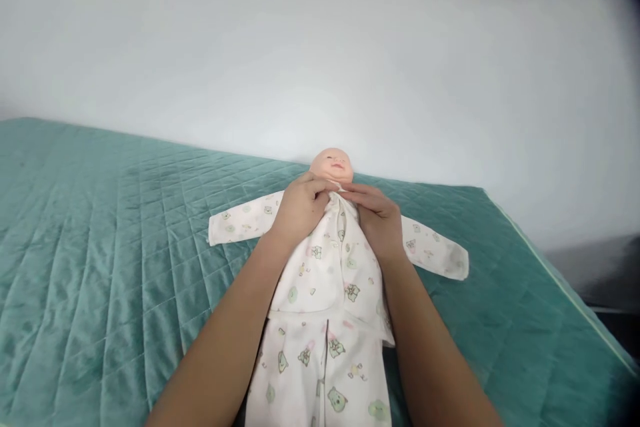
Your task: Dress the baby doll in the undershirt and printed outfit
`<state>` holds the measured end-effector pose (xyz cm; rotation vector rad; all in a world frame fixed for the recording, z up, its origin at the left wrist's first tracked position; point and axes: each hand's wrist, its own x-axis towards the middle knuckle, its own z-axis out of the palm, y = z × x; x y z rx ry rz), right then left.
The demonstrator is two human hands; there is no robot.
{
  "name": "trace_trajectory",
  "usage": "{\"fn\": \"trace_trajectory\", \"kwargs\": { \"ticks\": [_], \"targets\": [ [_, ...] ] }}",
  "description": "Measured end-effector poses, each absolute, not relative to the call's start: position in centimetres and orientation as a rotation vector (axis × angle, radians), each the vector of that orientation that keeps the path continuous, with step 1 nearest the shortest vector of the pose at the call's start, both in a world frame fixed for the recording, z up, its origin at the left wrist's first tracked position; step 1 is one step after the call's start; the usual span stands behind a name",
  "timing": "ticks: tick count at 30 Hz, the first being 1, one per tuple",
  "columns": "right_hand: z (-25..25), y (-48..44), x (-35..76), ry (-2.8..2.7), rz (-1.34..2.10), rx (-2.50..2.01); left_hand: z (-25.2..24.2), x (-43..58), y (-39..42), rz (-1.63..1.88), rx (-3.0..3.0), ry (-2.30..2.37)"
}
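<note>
A baby doll (332,165) lies face up with its head by the wall. It wears a white jacket (320,267) printed with small animals, sleeves spread to both sides, and matching trousers (300,373). At the neck, my left hand (303,207) is closed, thumb and fingers pinching the jacket's collar edge. My right hand (375,213) meets it from the other side, fingers bent onto the same collar edge. The front opening runs down below my hands. My fingers hide the fastening at the neck, so its kind cannot be made out.
A green quilted cover (125,247) lies under the doll and stretches to both sides. Behind it stands a white wall (320,67) with a dark band along the top. The cover's edge (550,273) runs down at the right, with a dark area beyond.
</note>
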<state>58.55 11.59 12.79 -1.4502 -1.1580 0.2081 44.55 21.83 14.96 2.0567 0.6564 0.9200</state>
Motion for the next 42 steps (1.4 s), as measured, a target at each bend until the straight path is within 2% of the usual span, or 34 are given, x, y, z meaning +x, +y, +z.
{"fn": "trace_trajectory", "kwargs": {
  "ticks": [6, 15, 20, 25, 31, 42],
  "targets": [
    [12.0, 9.4, 57.6, -1.208, 0.279, -1.531, 14.2, 43.3, 21.0, 0.929, 2.061, 0.568],
    [12.8, 7.3, 55.4, -0.937, 0.246, -1.544, 13.6, 42.0, 20.0, 0.943, 2.157, 0.498],
    [13.9, 7.7, 54.7, -1.094, 0.174, -1.579, 13.5, 41.5, 19.4, 0.976, 2.304, 0.484],
    [13.2, 7.7, 55.1, -1.186, 0.241, -1.615, 13.8, 42.1, 19.9, 0.809, 2.518, 0.404],
    [13.1, 8.5, 55.9, -1.324, 0.225, -1.745, 13.9, 42.6, 19.8, 0.783, 2.419, 0.597],
    [13.4, 9.2, 55.8, -1.206, 0.290, -1.883, 14.0, 42.5, 19.8, 0.781, 2.263, 0.595]
  ]
}}
